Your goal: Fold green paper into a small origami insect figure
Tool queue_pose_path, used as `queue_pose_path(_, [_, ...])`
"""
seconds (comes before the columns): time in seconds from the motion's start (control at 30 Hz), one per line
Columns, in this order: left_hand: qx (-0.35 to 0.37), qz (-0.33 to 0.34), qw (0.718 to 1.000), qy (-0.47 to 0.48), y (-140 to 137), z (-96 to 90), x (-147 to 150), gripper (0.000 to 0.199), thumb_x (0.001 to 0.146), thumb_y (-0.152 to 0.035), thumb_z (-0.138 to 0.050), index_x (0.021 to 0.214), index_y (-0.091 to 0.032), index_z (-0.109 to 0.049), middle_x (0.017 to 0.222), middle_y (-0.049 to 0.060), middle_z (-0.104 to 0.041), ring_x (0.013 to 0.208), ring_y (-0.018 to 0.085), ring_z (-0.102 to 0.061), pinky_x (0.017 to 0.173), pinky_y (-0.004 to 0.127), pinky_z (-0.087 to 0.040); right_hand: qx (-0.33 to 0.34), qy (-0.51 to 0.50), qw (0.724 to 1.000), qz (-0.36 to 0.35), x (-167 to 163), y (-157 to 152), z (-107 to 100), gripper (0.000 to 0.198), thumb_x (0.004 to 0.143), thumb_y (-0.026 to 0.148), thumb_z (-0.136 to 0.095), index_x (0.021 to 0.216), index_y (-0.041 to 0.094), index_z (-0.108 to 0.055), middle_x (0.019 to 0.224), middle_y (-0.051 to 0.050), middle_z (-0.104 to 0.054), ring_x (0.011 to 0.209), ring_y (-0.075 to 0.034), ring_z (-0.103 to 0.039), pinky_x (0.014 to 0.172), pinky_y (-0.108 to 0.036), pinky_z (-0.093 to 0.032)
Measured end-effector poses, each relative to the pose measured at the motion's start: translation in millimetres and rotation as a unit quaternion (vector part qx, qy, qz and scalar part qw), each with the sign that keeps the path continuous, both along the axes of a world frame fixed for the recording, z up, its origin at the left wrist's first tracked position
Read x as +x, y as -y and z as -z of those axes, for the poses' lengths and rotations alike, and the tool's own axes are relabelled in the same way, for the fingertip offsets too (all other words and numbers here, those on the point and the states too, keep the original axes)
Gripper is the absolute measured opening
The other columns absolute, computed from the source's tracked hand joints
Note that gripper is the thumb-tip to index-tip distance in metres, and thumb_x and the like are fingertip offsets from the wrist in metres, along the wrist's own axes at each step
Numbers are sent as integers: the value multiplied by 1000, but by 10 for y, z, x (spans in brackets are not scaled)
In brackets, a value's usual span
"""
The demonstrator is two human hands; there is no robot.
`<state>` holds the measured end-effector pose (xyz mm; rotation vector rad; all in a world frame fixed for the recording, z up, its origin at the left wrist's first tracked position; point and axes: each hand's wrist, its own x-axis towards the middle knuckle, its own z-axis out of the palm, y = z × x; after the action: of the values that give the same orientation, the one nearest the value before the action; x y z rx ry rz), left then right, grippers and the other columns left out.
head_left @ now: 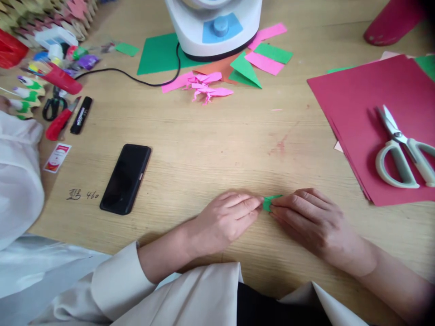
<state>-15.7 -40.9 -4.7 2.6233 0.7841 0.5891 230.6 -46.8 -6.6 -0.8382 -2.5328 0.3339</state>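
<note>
A small folded piece of green paper (pixel 267 203) lies low over the table between my two hands. The fingers of my left hand (pixel 231 217) are pressed together and pinch its left end. From the other side, my right hand (pixel 314 222) grips the right end with thumb and fingers closed. Much of the paper is hidden under the fingertips. Further back, pink folded paper figures (pixel 209 88) lie near the lamp base, beside a folded green sheet (pixel 245 71).
A black phone (pixel 125 179) lies to the left. Scissors (pixel 401 149) rest on red sheets (pixel 350 104) at the right. The white lamp base (pixel 217 31) stands at the back, its cord (pixel 136 80) running left. A red-handled knife (pixel 63 120) and another person's sleeve (pixel 18 176) are at far left.
</note>
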Motion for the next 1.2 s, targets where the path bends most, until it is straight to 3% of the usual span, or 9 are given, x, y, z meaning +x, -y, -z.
queue_pose_path(0.3, [-63, -54, 995, 55, -75, -25, 70, 15, 96, -14, -54, 94, -16, -68, 105, 7, -71, 99, 17, -63, 93, 34, -55, -75, -34, 994, 71, -61, -22, -4, 9, 94, 14, -58, 99, 19, -64, 94, -5, -66, 84, -19, -62, 77, -36, -49])
queue_pose_path(0.57, [-91, -149, 982, 73, -57, 14, 166, 9, 93, -21, -62, 85, -17, -65, 93, 4, -62, 91, 16, -56, 85, 31, -50, -99, -58, 988, 101, -127, -26, -22, 8, 93, 13, -58, 93, 20, -61, 94, -6, -63, 84, -18, -61, 76, -35, -47])
queue_pose_path(0.93, [-67, -132, 987, 55, 10, 13, 138, 9, 97, -16, -53, 92, -16, -61, 91, 3, -62, 86, 14, -55, 83, 28, -49, -147, -56, 977, 146, -158, -49, -51, 9, 89, 14, -57, 86, 21, -62, 89, -3, -63, 78, -17, -60, 71, -37, -36])
queue_pose_path(1.2, [-97, -167, 980, 54, 24, 24, 154, 12, 97, -17, -51, 89, -16, -59, 95, 6, -59, 90, 15, -57, 84, 30, -51, -181, -44, 968, 166, -197, -45, -85, 8, 89, 14, -54, 87, 21, -59, 88, -2, -60, 76, -17, -57, 72, -36, -34])
